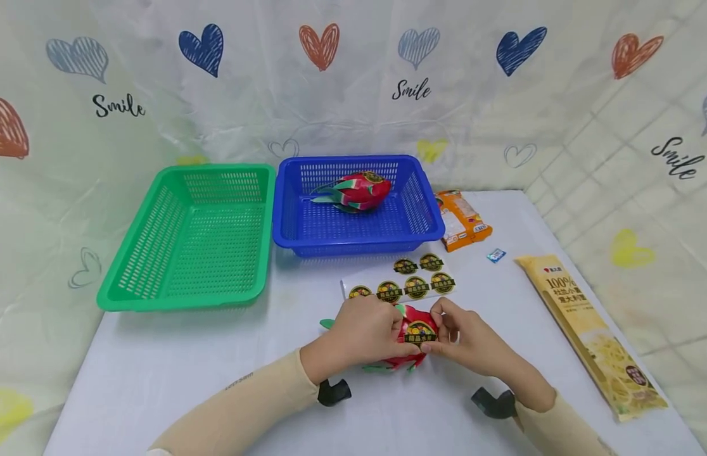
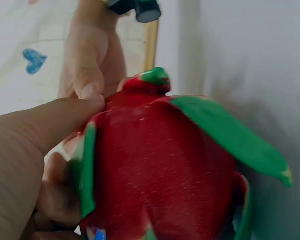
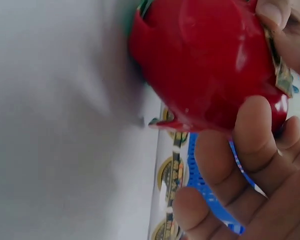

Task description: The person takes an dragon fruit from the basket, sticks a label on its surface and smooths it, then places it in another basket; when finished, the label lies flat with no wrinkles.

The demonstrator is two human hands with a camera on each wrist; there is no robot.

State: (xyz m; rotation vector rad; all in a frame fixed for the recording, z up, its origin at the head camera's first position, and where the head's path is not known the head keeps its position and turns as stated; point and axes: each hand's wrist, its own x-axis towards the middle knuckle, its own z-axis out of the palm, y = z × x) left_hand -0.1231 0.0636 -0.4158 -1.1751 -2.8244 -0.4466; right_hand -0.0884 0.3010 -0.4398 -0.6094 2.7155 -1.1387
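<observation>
A red dragon fruit with green-tipped scales (image 1: 407,313) lies on the white table, between the two hands. My left hand (image 1: 367,326) holds it from the left, its thumb by the lower edge of a round black-and-gold sticker (image 1: 420,333) on the skin. From the right, my right hand (image 1: 470,339) grips the fruit with bent fingers, thumb near the sticker's lower right corner. In the right wrist view the sticker's edge (image 3: 284,80) stands out slightly from the red skin (image 3: 205,60). The left wrist view shows the fruit's scaly side (image 2: 162,160).
Behind the hands lies a sheet of round stickers (image 1: 416,287). A blue basket (image 1: 359,244) holds another stickered dragon fruit (image 1: 362,191). A green basket (image 1: 185,300) stands left. To the right are an orange packet (image 1: 464,221), a small blue packet (image 1: 496,255) and a noodle bag (image 1: 590,335).
</observation>
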